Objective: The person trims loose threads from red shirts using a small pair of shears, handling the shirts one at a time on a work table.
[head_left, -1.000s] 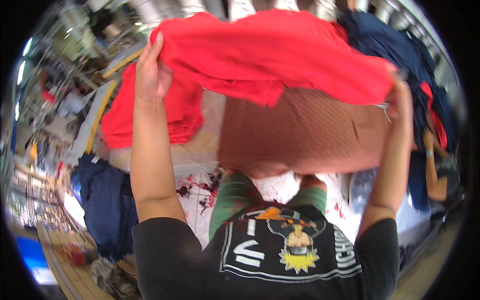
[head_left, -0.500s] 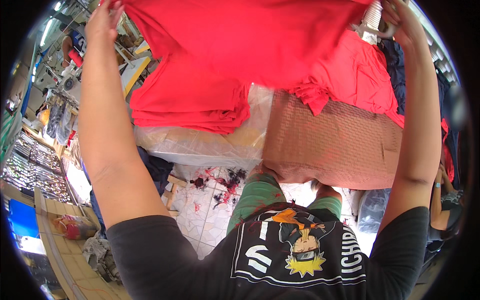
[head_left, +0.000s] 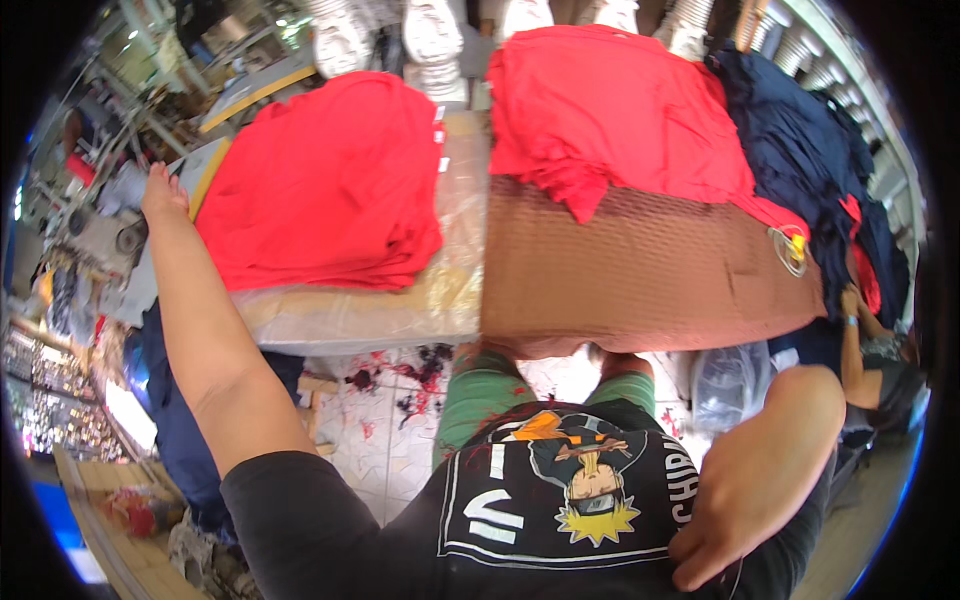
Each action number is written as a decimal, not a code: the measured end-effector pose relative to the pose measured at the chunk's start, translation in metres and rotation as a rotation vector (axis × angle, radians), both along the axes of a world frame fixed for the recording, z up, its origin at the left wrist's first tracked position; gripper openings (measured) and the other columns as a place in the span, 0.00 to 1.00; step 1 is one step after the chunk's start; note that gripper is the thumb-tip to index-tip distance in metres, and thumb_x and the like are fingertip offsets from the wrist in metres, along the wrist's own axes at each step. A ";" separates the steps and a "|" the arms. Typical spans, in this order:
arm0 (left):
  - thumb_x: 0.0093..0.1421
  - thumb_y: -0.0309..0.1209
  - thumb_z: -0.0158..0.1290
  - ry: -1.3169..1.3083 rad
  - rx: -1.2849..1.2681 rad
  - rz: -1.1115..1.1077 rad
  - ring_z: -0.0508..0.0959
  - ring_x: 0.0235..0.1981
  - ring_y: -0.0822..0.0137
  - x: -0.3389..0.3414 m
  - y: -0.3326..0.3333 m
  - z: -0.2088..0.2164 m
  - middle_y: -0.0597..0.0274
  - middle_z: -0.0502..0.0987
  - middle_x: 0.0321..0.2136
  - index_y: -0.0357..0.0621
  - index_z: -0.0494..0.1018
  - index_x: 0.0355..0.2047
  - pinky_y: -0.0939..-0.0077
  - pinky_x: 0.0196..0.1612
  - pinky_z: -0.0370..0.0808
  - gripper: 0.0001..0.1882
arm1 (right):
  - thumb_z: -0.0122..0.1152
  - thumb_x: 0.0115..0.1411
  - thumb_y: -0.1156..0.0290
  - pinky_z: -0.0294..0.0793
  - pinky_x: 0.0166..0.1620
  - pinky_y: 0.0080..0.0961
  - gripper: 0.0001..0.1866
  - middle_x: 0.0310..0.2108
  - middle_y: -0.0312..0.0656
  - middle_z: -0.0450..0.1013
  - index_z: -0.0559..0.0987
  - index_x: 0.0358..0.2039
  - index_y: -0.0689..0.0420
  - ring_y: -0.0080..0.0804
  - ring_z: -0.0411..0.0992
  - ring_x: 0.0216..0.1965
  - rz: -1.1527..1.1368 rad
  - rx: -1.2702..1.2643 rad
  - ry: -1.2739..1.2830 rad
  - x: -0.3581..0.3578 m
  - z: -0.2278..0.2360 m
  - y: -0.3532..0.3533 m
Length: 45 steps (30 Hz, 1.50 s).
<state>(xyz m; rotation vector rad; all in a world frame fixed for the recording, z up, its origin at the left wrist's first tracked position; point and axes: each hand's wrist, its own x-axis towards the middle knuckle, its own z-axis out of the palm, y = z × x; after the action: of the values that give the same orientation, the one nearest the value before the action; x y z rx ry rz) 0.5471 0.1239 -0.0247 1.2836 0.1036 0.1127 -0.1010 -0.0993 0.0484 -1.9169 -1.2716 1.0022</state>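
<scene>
A neat stack of red garments (head_left: 320, 190) lies on the plastic-wrapped left part of the table, with small white tags at its right edge. My left hand (head_left: 165, 195) is stretched out beside the stack's far left side, fingers extended and holding nothing. My right hand (head_left: 715, 535) is drawn back against the front of my black T-shirt (head_left: 480, 500), its fingers curled; whether they pinch anything is hidden. A looser heap of red garments (head_left: 620, 115) lies at the back of the brown-covered right part.
Dark navy garments (head_left: 800, 130) hang over the table's right end. A thin pale loop with a yellow piece (head_left: 797, 246) lies on the brown cover (head_left: 640, 270). White thread cones (head_left: 435, 45) line the back. Another person's arm (head_left: 855, 345) shows at right. Thread scraps (head_left: 425, 375) litter the floor.
The red garment held up between both hands is released and lies on the left stack. My left hand has lowered to the stack's left; my right hand has come back to my chest.
</scene>
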 end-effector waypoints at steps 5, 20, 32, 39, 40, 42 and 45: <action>0.62 0.31 0.52 -0.235 -0.116 -0.622 0.74 0.42 0.71 -0.094 -0.217 -0.008 0.65 0.75 0.49 0.47 0.69 0.56 0.76 0.50 0.67 0.21 | 0.53 0.62 0.64 0.72 0.23 0.24 0.10 0.30 0.38 0.71 0.73 0.39 0.56 0.26 0.75 0.26 -0.340 -0.156 -0.089 -0.099 0.049 -0.004; 0.51 0.38 0.66 -0.352 0.379 -0.432 0.78 0.43 0.63 -0.243 -0.496 -0.136 0.52 0.79 0.45 0.33 0.76 0.45 0.67 0.47 0.73 0.25 | 0.65 0.57 0.70 0.73 0.35 0.26 0.10 0.30 0.42 0.78 0.80 0.39 0.58 0.33 0.77 0.31 -1.404 0.360 -0.218 -0.121 -0.133 -0.167; 0.58 0.31 0.58 -0.681 0.210 -1.752 0.70 0.55 0.64 -0.358 -0.277 -0.087 0.55 0.76 0.46 0.42 0.76 0.35 0.64 0.60 0.63 0.07 | 0.60 0.60 0.72 0.64 0.30 0.13 0.06 0.25 0.34 0.74 0.78 0.34 0.61 0.15 0.69 0.26 -2.248 0.819 -0.520 -0.185 -0.142 -0.176; 0.59 0.26 0.55 -0.258 0.416 -1.388 0.70 0.55 0.66 -0.377 -0.224 -0.181 0.59 0.70 0.55 0.43 0.77 0.41 0.72 0.57 0.65 0.09 | 0.61 0.60 0.70 0.64 0.29 0.13 0.06 0.25 0.32 0.74 0.78 0.34 0.60 0.14 0.69 0.26 -2.298 0.715 -0.499 -0.176 -0.141 -0.170; 0.60 0.26 0.54 -0.168 0.371 -1.318 0.72 0.54 0.67 -0.385 -0.224 -0.189 0.59 0.71 0.55 0.42 0.77 0.41 0.74 0.56 0.67 0.09 | 0.61 0.60 0.71 0.65 0.30 0.13 0.06 0.25 0.32 0.74 0.79 0.34 0.60 0.14 0.69 0.27 -2.271 0.694 -0.522 -0.165 -0.142 -0.164; 0.62 0.22 0.50 -0.091 0.003 -1.359 0.74 0.51 0.68 -0.437 -0.241 -0.170 0.55 0.73 0.53 0.40 0.75 0.41 0.76 0.52 0.72 0.08 | 0.64 0.58 0.73 0.71 0.39 0.16 0.09 0.30 0.34 0.77 0.81 0.40 0.58 0.17 0.73 0.33 -2.214 0.591 -0.477 -0.138 -0.156 -0.151; 0.62 0.20 0.50 -0.349 -0.195 -1.533 0.74 0.52 0.66 -0.507 -0.254 -0.134 0.52 0.76 0.50 0.38 0.75 0.40 0.70 0.52 0.73 0.07 | 0.73 0.49 0.68 0.73 0.44 0.23 0.28 0.43 0.41 0.77 0.75 0.51 0.58 0.26 0.74 0.44 -2.067 0.468 -0.696 -0.088 -0.174 -0.118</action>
<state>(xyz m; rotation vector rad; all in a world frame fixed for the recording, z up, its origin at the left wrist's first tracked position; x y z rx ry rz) 0.0397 -0.1303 -0.1589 0.8496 -1.1298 -0.9588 -0.1890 -0.2171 -0.1259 -1.8948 0.5767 -0.9522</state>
